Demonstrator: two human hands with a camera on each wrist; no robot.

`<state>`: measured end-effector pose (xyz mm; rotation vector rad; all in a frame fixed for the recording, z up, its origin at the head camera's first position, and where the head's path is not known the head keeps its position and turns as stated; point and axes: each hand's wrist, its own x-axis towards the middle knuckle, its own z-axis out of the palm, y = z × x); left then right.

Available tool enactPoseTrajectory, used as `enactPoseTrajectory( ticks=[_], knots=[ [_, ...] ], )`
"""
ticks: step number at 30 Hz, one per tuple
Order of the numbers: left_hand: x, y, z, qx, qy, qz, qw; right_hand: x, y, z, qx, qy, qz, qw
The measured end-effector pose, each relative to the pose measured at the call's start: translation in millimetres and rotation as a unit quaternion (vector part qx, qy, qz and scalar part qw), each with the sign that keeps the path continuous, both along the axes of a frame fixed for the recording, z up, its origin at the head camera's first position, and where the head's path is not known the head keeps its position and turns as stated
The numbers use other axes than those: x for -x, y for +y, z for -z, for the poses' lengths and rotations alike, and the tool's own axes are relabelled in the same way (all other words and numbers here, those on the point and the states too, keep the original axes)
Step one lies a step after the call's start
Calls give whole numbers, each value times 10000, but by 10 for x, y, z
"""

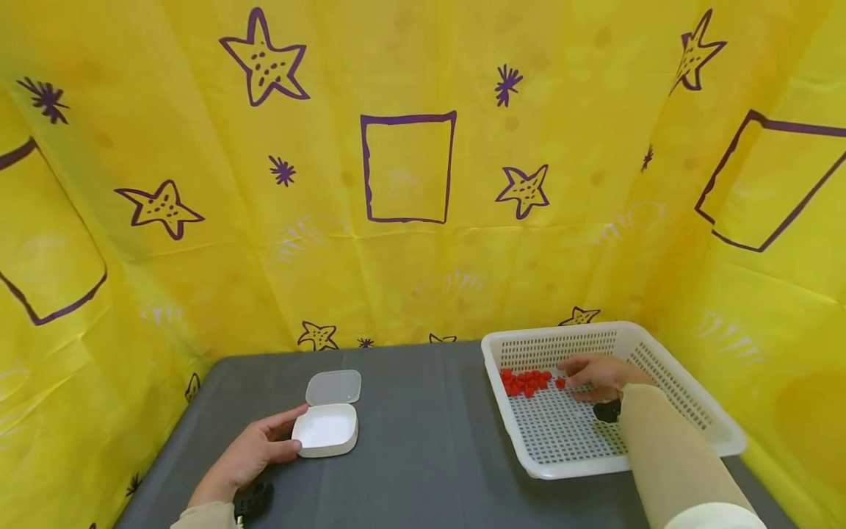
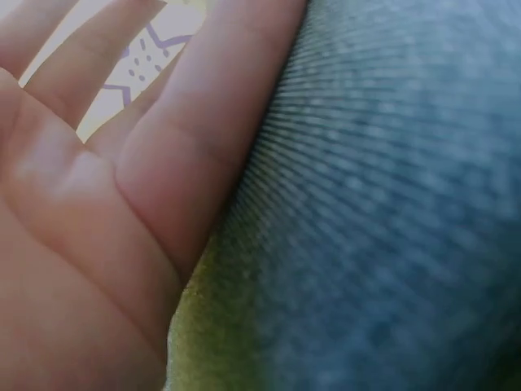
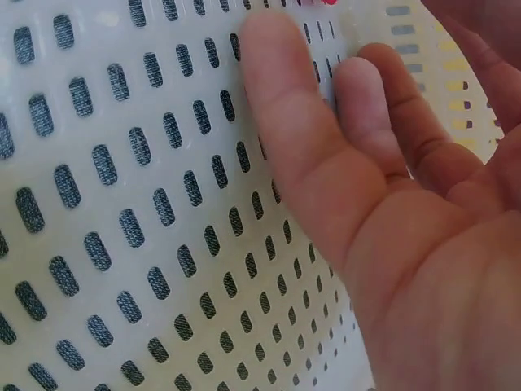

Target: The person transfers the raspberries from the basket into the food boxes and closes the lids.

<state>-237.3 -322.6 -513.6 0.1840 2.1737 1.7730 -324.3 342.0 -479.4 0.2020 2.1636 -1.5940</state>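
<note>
On the left of the table, my left hand (image 1: 254, 450) holds the left end of a small white plastic box (image 1: 325, 427), thumb at its front corner and forefinger at its back corner. The box's translucent lid (image 1: 333, 388) lies flipped back behind it, and its white inside shows. In the left wrist view the box is out of sight. My right hand (image 1: 603, 373) reaches down into a white perforated basket (image 1: 554, 439), fingers loosely bent and apart. Just left of its fingertips lies one small red piece (image 1: 560, 383), and a cluster of red pieces (image 1: 524, 381) sits beyond.
The basket stands on the right side of a dark grey cloth-covered table (image 1: 423, 441), with raised slotted walls around it. A yellow curtain (image 1: 410, 279) with purple drawings encloses the table at the back and both sides.
</note>
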Motion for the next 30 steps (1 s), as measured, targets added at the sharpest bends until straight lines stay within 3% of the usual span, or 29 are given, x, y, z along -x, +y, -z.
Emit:
enactPoseTrajectory(
  ticks=[6,13,19,26,30],
  knots=[
    [-45,9,64,39,148,34,9999,-41,4,38,-16,94,-33,9999],
    [-93,-28,114,214,208,-88,9995,-18,-36,38,-138,186,-410,9989],
    [-65,-11,101,103,379,-188,9991,7,-55,1,-234,244,-447,9984],
    [-55,34,131,-3,242,-117,9996,5,-37,47,-406,227,-316,9984],
    [-31,26,81,82,336,-142,9993,30,-42,30,-432,296,-429,9977]
  ],
)
